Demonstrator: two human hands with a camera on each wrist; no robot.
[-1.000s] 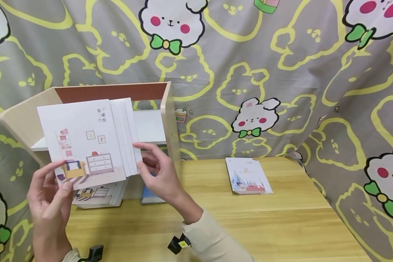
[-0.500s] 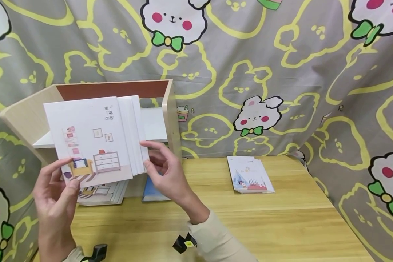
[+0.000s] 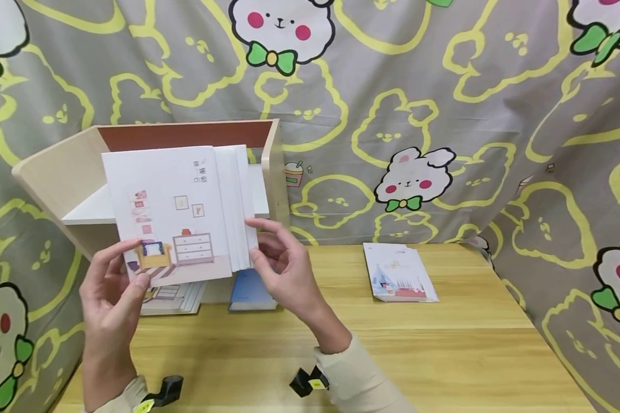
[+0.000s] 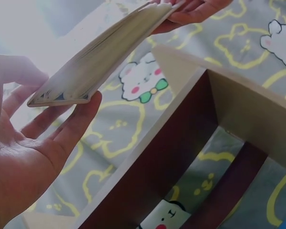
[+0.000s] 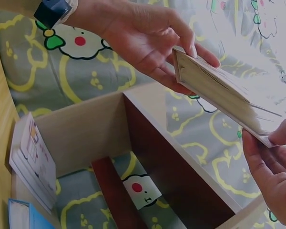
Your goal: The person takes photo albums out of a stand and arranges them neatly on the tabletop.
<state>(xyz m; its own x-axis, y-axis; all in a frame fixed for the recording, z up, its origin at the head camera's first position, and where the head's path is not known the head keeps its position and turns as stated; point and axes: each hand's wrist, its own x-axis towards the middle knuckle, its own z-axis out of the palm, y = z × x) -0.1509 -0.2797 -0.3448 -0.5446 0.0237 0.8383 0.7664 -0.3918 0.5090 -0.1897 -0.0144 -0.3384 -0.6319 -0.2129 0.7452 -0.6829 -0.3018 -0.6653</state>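
Observation:
Both hands hold up a white notebook point(image 3: 165, 218) whose cover shows a small yellow sofa and a chest of drawers. My left hand point(image 3: 111, 295) pinches its lower left corner between thumb and fingers. The right hand point(image 3: 289, 269) grips the right edge, where white layers fan out in steps. In the left wrist view, the left hand point(image 4: 33, 138) has the thumb above and fingers below the notebook point(image 4: 105, 57). The right wrist view shows the cream page edges of the notebook point(image 5: 219, 95) stretched between the two hands.
Behind the notebook stands a wooden desk shelf point(image 3: 275, 178) with a white board. Similar notebooks point(image 3: 186, 301) lie at its foot beside a blue book point(image 3: 252, 291). Another illustrated notebook point(image 3: 399, 272) lies on the wooden table point(image 3: 470, 355). A printed curtain point(image 3: 330, 126) hangs behind.
Both hands have carried the notebook to the right, with more of the shelf's left side showing. The head view has shifted slightly. The grip looks the same.

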